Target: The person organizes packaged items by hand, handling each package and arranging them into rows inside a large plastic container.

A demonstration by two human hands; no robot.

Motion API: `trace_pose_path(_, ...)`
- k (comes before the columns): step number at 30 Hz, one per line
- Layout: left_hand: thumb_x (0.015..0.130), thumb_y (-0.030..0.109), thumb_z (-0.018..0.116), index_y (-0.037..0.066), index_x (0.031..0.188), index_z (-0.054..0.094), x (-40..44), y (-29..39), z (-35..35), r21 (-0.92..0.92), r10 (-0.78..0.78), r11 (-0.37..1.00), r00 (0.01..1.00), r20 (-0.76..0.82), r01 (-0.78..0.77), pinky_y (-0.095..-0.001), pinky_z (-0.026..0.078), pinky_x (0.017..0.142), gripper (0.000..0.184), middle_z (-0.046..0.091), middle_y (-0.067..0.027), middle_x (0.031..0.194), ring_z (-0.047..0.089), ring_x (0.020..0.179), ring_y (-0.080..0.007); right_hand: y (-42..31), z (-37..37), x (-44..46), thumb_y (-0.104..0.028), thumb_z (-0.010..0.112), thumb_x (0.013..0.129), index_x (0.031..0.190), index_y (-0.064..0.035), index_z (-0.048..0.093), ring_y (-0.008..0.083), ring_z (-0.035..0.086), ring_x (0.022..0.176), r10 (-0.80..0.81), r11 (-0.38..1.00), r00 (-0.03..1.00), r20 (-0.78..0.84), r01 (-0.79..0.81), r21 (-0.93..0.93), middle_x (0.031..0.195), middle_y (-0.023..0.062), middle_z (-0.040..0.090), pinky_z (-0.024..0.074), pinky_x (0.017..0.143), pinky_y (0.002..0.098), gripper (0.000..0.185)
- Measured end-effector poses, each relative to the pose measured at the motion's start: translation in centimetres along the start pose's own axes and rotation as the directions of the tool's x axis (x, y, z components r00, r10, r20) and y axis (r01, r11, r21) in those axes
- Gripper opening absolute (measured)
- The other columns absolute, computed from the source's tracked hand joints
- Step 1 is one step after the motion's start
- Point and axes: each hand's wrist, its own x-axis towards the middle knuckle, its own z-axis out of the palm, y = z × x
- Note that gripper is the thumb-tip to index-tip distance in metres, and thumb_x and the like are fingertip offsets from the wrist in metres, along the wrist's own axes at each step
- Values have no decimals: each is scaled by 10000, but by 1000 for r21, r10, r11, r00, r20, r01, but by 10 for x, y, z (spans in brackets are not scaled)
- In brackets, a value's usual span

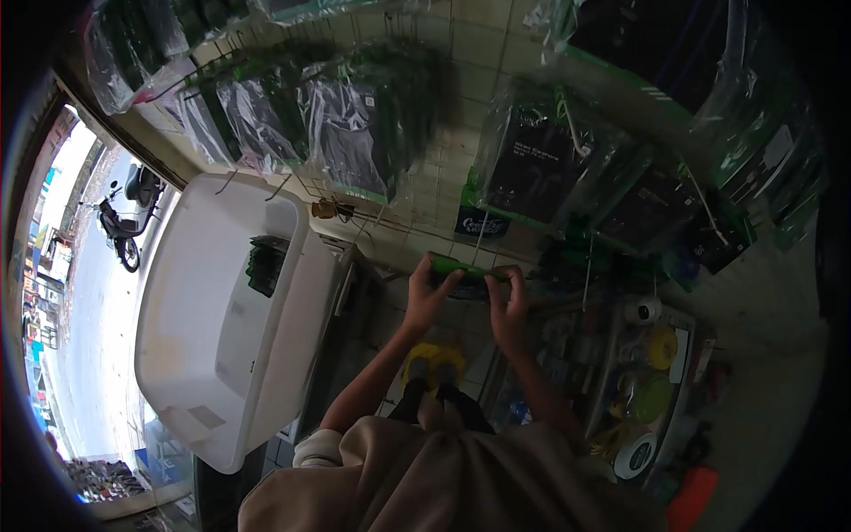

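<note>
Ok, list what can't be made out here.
In the head view:
Any print on the green pack: too small and dark to read.
The pack's ends: partly covered by the left hand and right hand.
Any writing on the packets in the white tub: too small.
Top of the black package at upper right: cut off by the top edge.

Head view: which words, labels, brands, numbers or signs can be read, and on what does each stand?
"Wired Earphone": on the hanging black package; its other print is too small to read.
White lettering on the dark card: too blurred to quote.
Green packet between the left hand and right hand: no readable text.
Round white object at lower right: dark label, too small.
Plastic-wrapped gray packs: print too small.
</note>
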Motion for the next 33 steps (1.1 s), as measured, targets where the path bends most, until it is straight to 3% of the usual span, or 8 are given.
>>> trace_pose_path(7,808,62,583,-11,925,495,32,-26,3,-7,-15,1000,1000,26,15,-222,422,690,163,572,-41,795,503,763,-65,26,4,21,-121,559,839,918,3,494,181,511,771,2,990,999,-39,-7,-144,820,100,517,395,693,281,160)
trace_pose_path(14,792,82,589,3,979,471,87,-59,12,276,145,949,988,45,-152,-318,407,759,235,529,-128,915,521,848,-215,78,11,68,-186,566,841,1041,7,491,276,506,791,-100,953,977,-189,40,-299,873,146,517,395,718,359,288)
trace_pose_path(16,789,78,585,4,992,464,94,-58,17,325,163,931,986,30,-164,-335,402,778,248,507,-139,957,512,887,-249,74,11,75,-199,573,834,1081,4,477,285,503,804,-296,871,930,-216,171,-461,875,152,515,393,724,373,334)
trace_pose_path(24,795,63,562,0,1042,449,73,-54,13,331,287,914,952,-112,-236,-357,413,775,278,461,-157,969,480,945,-263,84,2,41,-214,559,846,1075,21,444,294,510,881,-117,937,967,-227,32,-347,902,169,499,389,767,368,347)
trace_pose_path(25,801,54,551,0,1056,446,59,-54,5,339,260,918,958,-124,-206,-353,418,778,281,459,-156,968,474,957,-256,82,0,24,-214,554,850,1080,17,435,295,507,915,-149,925,959,-242,49,-376,921,173,491,391,778,363,347)
trace_pose_path(28,822,46,520,0,1078,444,-13,-98,-48,469,103,882,988,-114,-38,-337,431,789,272,468,-145,982,489,956,-238,90,-10,-54,-270,486,879,1111,3,424,324,451,1049,164,917,986,20,-145,-371,1074,190,474,374,851,394,364)
trace_pose_path(29,828,76,524,2,1085,450,-52,-123,-69,318,-31,946,993,-113,66,-335,427,792,278,500,-144,996,525,920,-236,126,-12,-91,-291,452,890,1118,3,428,343,447,1070,160,888,981,114,-92,-450,1108,201,470,360,873,410,372)
trace_pose_path(33,812,264,546,22,1029,562,-182,-150,-138,574,-487,652,854,-184,495,-376,412,825,326,554,-173,1025,530,969,-319,175,-28,-170,-253,429,878,1009,-12,528,370,453,987,369,882,765,529,-108,-459,1018,186,511,383,831,459,292)
